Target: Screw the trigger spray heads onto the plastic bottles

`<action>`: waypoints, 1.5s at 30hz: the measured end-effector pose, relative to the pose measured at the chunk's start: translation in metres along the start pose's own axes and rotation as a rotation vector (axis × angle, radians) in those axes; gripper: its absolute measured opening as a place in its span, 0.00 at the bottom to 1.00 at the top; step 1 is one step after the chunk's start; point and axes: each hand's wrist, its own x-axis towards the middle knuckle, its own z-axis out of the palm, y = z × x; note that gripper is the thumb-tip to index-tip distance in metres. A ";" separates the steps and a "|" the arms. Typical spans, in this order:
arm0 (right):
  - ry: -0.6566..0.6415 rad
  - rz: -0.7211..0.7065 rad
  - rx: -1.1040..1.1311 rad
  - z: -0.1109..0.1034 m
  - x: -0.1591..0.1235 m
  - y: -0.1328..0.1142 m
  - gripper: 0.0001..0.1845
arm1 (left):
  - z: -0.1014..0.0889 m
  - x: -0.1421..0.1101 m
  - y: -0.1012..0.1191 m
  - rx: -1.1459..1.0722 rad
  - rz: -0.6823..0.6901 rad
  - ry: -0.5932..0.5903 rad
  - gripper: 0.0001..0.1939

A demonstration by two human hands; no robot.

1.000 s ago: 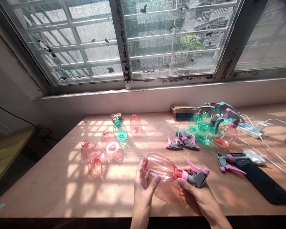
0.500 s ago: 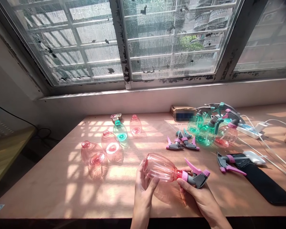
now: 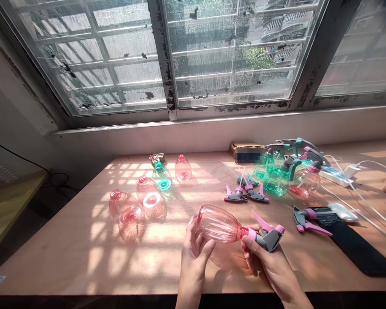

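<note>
I hold a clear pink spray bottle (image 3: 219, 225) on its side above the wooden table (image 3: 83, 253). My left hand (image 3: 194, 253) cups the bottle's base end, fingers curled around it. At the bottle's neck my right hand (image 3: 270, 266) grips the pink collar and the grey and pink trigger head (image 3: 266, 237), which sits on the neck and points right.
Pink bottles without heads (image 3: 126, 209) (image 3: 149, 193) (image 3: 183, 168) and a green one (image 3: 162, 177) stand at the left. Loose trigger heads (image 3: 246, 193) (image 3: 309, 216) lie to the right, beside finished bottles (image 3: 281, 176), a power strip (image 3: 336, 175), cables and a dark mat (image 3: 354, 244).
The bottle has risen slightly and shifted a little right in my hands. My right fingers have moved on the collar. Nothing else on the table has moved.
</note>
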 end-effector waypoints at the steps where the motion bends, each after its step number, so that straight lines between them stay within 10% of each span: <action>1: -0.001 -0.005 0.003 0.000 0.000 0.000 0.28 | 0.001 0.000 0.001 0.000 -0.001 0.002 0.36; 45: 0.033 0.013 -0.021 -0.002 -0.001 -0.003 0.28 | -0.003 0.002 -0.004 0.112 0.022 -0.008 0.30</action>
